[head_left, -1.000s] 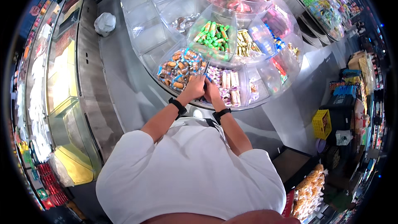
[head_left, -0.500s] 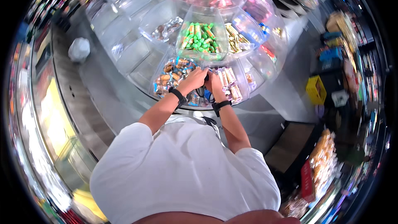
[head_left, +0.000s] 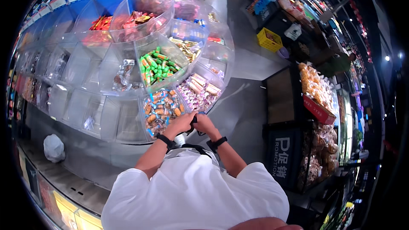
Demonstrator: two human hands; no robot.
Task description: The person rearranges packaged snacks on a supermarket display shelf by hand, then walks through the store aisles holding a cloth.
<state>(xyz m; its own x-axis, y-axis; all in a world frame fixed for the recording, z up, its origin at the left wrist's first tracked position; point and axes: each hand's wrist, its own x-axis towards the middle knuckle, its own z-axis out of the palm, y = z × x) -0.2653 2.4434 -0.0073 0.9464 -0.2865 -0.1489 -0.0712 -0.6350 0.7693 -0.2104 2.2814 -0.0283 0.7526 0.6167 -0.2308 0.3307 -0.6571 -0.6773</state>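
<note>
My left hand [head_left: 182, 122] and my right hand [head_left: 205, 123] meet in front of my body, at the near edge of a round candy display. Both are closed around a small dark object [head_left: 194, 119] whose kind I cannot make out; the fingers hide most of it. Each wrist wears a black band. Just beyond my left hand lies a bin of brown wrapped sweets with blue ends [head_left: 159, 110]. Purple-and-white wrapped sweets [head_left: 198, 91] fill the bin beside it. Green-wrapped candies [head_left: 158, 66] sit in a bin farther in.
Clear plastic bins [head_left: 123, 117] curve away to the left, several without sweets. A white bag [head_left: 54, 148] sits at the left. On the right are a yellow crate [head_left: 269, 38], a dark stand [head_left: 283, 157] and packaged goods in a red-fronted box [head_left: 317, 108].
The view has turned to the right, so the display sits farther left. My joined hands have drawn back from over the sweets toward the display's near edge, still around the dark object.
</note>
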